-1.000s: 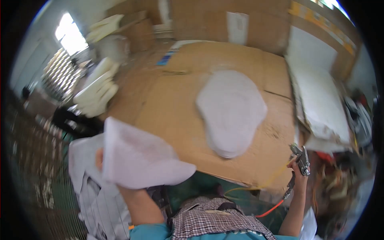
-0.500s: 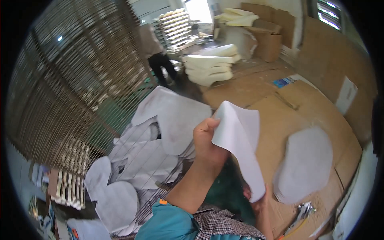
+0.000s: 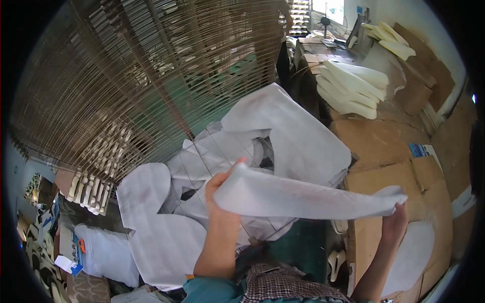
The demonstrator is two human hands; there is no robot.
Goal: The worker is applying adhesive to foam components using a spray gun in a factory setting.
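Two bare hands hold one floppy white fabric sheet (image 3: pixel 308 194) stretched between them, just above the person's lap. The left hand (image 3: pixel 222 194) grips the sheet's left end, fingers curled over the edge and pinching the cloth against the thumb. The right hand (image 3: pixel 395 222) holds the right end from below; its fingers are closed on the cloth, though the sheet hides most of them. The sheet sags slightly in the middle and runs nearly level from left to right.

Near the bottom edge show a teal sleeve (image 3: pixel 212 292) and a checked cloth (image 3: pixel 290 290) on the person's body.

Just beyond the hands lies a loose pile of white cut pieces (image 3: pixel 283 131), overlapping each other on a wire rack (image 3: pixel 202 161). To the near left, another rounded white piece (image 3: pixel 161 237) hangs over the rack's edge.

On the right, a cardboard-covered table (image 3: pixel 389 146) carries one more white piece (image 3: pixel 411 255) at its near end, beside the right forearm.

Farther off, on the right, a stack of pale foam pads (image 3: pixel 351 86) rests on the bench. On the far left, a tall wire shelving frame (image 3: pixel 126 76) fills the view.
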